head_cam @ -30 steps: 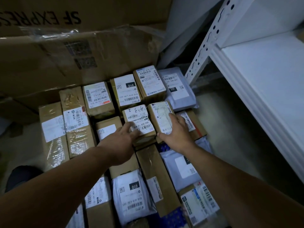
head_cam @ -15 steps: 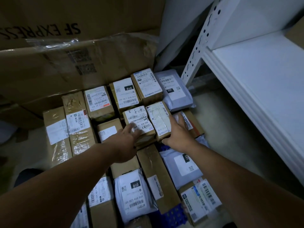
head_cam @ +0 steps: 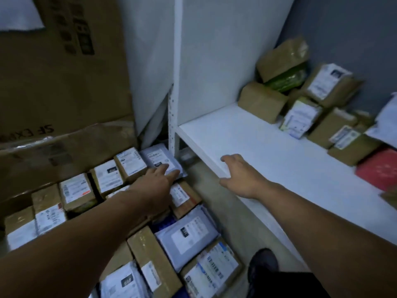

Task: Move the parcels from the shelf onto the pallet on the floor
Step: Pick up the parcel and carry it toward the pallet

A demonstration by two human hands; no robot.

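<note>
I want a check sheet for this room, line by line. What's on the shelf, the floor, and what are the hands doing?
Surface: white shelf, smooth.
Job's things: shelf parcels piled at its back; labelled floor parcels packed close together.
Clutter: big cardboard carton behind the floor pile.
Grippers: left hand open over a grey mailer; right hand open, empty, above the shelf edge.
Cables: nothing seen.
Surroundings: grey wall, dark shoe.

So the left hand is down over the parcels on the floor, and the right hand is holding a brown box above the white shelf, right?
Not quite. In the head view the right hand holds nothing: it is open, spread above the white shelf. The left hand is down over the parcels on the floor, as you said.
</note>
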